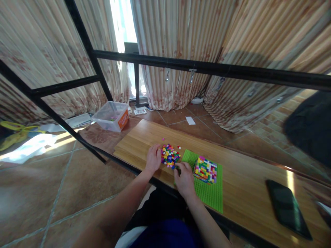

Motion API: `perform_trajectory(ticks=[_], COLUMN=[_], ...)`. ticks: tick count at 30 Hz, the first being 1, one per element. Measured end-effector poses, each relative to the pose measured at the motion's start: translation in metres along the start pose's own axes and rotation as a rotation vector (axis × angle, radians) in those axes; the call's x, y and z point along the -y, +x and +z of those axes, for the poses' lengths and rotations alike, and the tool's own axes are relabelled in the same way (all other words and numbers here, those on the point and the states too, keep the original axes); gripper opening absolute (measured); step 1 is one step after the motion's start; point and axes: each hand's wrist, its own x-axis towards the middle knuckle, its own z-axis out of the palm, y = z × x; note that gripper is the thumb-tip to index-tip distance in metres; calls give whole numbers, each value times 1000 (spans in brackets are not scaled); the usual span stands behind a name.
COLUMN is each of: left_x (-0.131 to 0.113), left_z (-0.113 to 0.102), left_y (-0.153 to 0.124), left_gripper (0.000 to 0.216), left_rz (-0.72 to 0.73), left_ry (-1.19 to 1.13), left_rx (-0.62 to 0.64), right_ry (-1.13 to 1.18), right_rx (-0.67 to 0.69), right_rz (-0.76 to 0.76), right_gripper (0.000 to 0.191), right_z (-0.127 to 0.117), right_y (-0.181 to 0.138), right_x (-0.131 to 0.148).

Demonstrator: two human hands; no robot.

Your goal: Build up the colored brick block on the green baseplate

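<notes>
A loose pile of small coloured toy bricks [170, 156] lies on the wooden tabletop. Against its left side rests my left hand [154, 158], fingers extended and holding nothing I can see. My right hand [184, 177] is over the left edge of a green baseplate [208, 196], just right of the pile. Its fingers are curled in with the tips together, and whatever they grip is too small or hidden to make out. On the baseplate stands a square block built of many multicoloured bricks [206, 169], to the right of that hand.
A stray pink brick [163, 139] and a red-and-white one [179, 147] lie behind the pile. Toward the table's right end is a black tablet-like slab [288, 208]. A clear plastic bin [111, 115] sits on the floor, and a black metal rail [160, 61] crosses ahead.
</notes>
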Motion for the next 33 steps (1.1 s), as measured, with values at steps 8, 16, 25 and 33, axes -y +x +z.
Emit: perform_trajectory(ticks=[8,16,25,33], left_x=[-3,4,-26,-58], left_z=[-2,-2,-23,-19], left_y=[-1,2,-25,-33], left_gripper=[30,31,40,36], left_rz=[14,15,36,-337], left_ry=[-6,-18,-198,-531], left_rx=[12,8,129,477], right_ry=[-118,1,200,320], right_rx=[29,18,-2,-40], right_rz=[-17,6,188,203], right_gripper=[17,18,12,17], right_z=[8,1,-13,-28], right_y=[5,9,12,5], right_x=[7,8,31,40])
